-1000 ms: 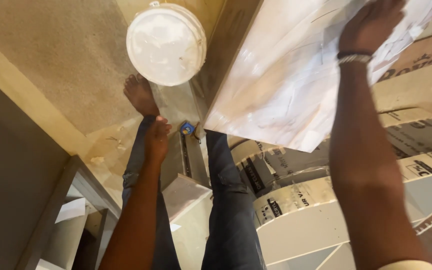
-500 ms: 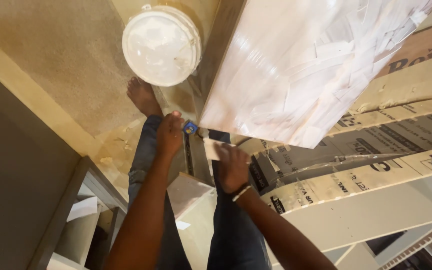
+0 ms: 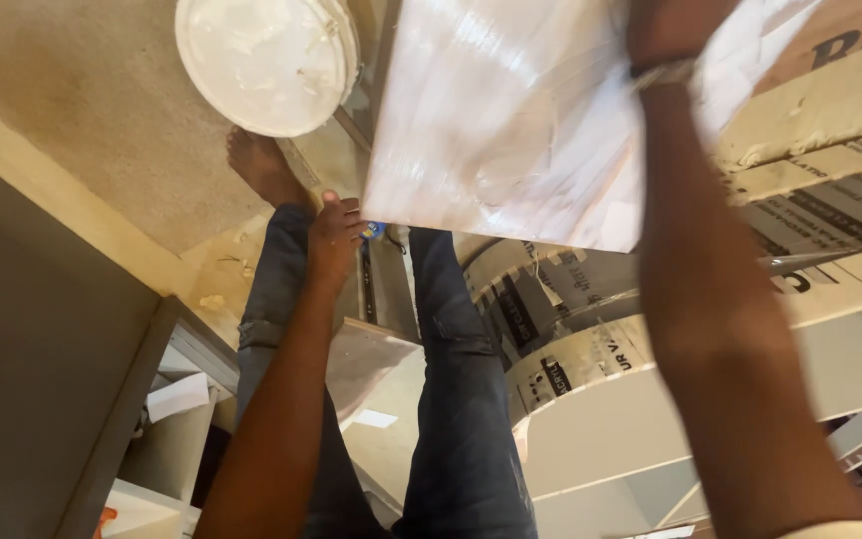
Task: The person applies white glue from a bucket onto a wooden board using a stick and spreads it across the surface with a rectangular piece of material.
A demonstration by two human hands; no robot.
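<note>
Blue shows at the fingertips of the left hand (image 3: 336, 240): a small blue object (image 3: 373, 230), too small to make out, sits just past them, and the fingers are curled narrow around or against it, though whether they truly pinch it I cannot tell. That hand rests low on the person's left leg, in dark jeans (image 3: 286, 299), right under the near corner of a large pale panel wrapped in clear glossy film (image 3: 511, 120). The right hand (image 3: 675, 30) is up on that panel's far side, its wrist wearing a metal bracelet (image 3: 665, 72); the fingers run out of view at the top edge, so their spread stays hidden, and the forearm crosses in front of the panel. Left of the panel, a white bucket (image 3: 266, 60) smeared with dried white material stands on the beige carpet (image 3: 72, 120), with a bare foot (image 3: 261, 170) just below it. Right of the panel and beneath it lie stacked cardboard boxes (image 3: 830, 150) with printed sides.
</note>
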